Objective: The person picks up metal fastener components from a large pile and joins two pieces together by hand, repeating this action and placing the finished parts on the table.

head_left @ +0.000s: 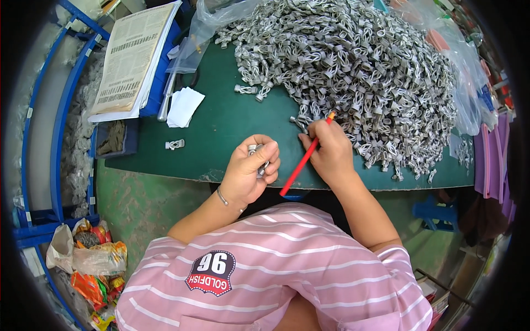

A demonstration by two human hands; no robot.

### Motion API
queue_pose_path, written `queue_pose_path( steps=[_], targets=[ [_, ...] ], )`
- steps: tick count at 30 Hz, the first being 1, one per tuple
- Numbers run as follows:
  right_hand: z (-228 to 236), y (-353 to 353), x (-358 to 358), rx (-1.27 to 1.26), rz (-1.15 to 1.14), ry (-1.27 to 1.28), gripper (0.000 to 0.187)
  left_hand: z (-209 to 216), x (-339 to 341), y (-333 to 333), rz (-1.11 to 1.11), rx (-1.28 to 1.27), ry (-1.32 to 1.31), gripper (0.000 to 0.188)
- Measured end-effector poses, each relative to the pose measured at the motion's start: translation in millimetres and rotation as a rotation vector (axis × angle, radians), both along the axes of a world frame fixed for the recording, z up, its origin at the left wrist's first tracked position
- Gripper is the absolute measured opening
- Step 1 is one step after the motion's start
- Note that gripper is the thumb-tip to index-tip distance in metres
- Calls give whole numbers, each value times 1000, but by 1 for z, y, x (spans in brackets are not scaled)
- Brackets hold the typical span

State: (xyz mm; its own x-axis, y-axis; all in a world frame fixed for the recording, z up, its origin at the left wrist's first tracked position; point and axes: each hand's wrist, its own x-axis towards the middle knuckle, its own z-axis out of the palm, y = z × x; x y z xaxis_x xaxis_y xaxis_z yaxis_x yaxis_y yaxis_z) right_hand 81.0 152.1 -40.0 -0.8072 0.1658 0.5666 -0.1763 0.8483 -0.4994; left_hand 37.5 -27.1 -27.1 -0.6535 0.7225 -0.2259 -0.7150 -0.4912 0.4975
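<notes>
A heap of small silver metal loop fittings [359, 71] covers the far and right part of the green table [204, 127]. My left hand [243, 174] is closed around a few of these metal fittings [261, 167] near the table's front edge; the fingers partly hide them. In my right hand [333, 154] a red pencil [300, 167] is gripped, slanting down to the left. The right fingertips are at the heap's near edge, beside a metal fitting [298, 122]; whether they pinch it I cannot tell. One lone fitting [174, 144] lies on the table at far left.
White paper slips [184, 107] and a stack of printed sheets [132, 52] are at the left, above a small bin [117, 138]. A blue rack [58, 110] stands further left. Clear plastic bags [466, 71] flank the heap. A blue stool [435, 214] is under the table at right.
</notes>
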Motion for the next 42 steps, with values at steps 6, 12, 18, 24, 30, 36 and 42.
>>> queue_pose_path(
  steps=[6,12,18,24,30,36,42],
  targets=[
    [10,-3,10,-302,137,90,26,9,4,8,117,-452,243,20],
    [15,-9,24,-624,352,157,27,14,6,4,20,-567,465,22],
    [5,-5,32,-1366,544,-153,21,20,11,5,156,-524,993,24],
    [0,-12,35,-1187,507,56,29,22,13,6,98,-513,814,24],
    [17,-21,36,-589,390,281,38,8,12,6,3,-276,233,21],
    [23,-7,17,-320,358,264,27,1,1,-5,-98,33,-221,25],
    [14,6,-17,27,109,-56,20,2,5,-29,-79,39,-184,14]
  ],
)
